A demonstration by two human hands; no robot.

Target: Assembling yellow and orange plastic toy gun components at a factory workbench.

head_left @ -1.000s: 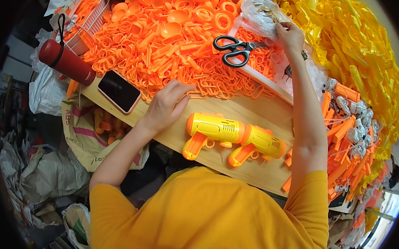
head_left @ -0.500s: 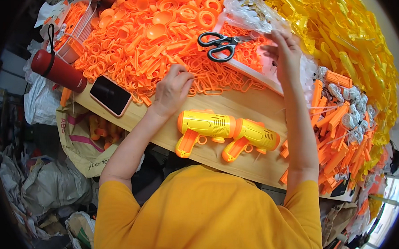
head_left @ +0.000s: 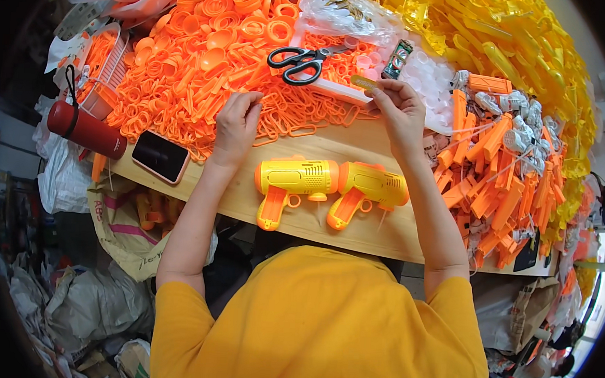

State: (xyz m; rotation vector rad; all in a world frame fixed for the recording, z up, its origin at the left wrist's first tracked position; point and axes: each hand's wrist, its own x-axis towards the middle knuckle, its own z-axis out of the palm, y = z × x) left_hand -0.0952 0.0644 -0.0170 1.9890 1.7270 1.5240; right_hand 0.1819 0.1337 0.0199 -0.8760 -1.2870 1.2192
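Right hand [head_left: 403, 115]: raised above the far part of the desk [head_left: 305, 142]; its grip is pressed together on a small yellowish strip [head_left: 363, 82], pinched between thumb and fingers.
Yellowish strip: held near the right end of a white bar [head_left: 340, 90], its free end pointed left.
Left hand [head_left: 236, 125]: held at the near side of the orange parts heap [head_left: 185, 80]; its grip is curled, fingertips near the thumb; whether anything is pinched cannot be told.
Toy blasters [head_left: 296, 175]: two, yellow and orange, laid on their sides between the forearms, end to end, handles toward the person.
Scissors [head_left: 319, 55]: black-handled, rested by the bar, blades pointed right.
Beyond the right hand: a clear bag [head_left: 323, 13] with gold-coloured pieces inside, pale translucent parts [head_left: 428, 82] and a yellow parts heap [head_left: 505, 49] are seen.
Left side: a phone [head_left: 161, 155] is placed just beside a red bottle [head_left: 90, 131].
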